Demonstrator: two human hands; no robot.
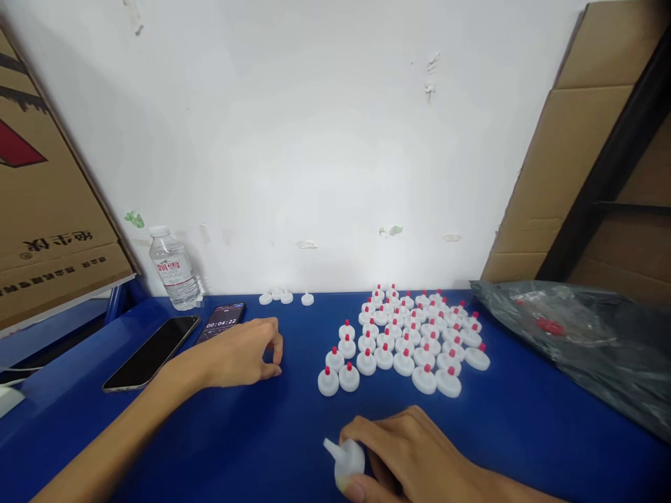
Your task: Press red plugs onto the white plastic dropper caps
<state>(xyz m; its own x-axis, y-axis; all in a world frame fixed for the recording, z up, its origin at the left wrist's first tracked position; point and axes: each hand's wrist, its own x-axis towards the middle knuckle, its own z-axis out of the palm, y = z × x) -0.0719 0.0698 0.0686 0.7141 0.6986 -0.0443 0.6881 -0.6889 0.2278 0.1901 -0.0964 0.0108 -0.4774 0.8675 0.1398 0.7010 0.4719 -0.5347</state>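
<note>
R hand (419, 454) fingers (370, 432) clamped round white cap (347, 460), spout poking out left; L hand (244, 353) curled shut.

Light: bright, even and diffuse, seemingly from overhead. The wall (325, 140) beyond both hands reads near-white, slightly washed out, with no hard hotspot.

Shadows: soft. A faint dark patch lies on the worktop (524, 426) under the left hand (244, 353). Small blurred ones sit beside the red-tipped caps (414, 335) ahead of the right hand (419, 450).

Glare: pale sheen on the phone (152, 353) left of the left hand; small glints on the plastic bag (592, 342) far right of the right hand.

Focus: the right hand and the white cap (347, 462) it grips are close to the lens and slightly soft.

Distortion: wide-angle; the cardboard (47, 209) edges at both sides lean outward.
</note>
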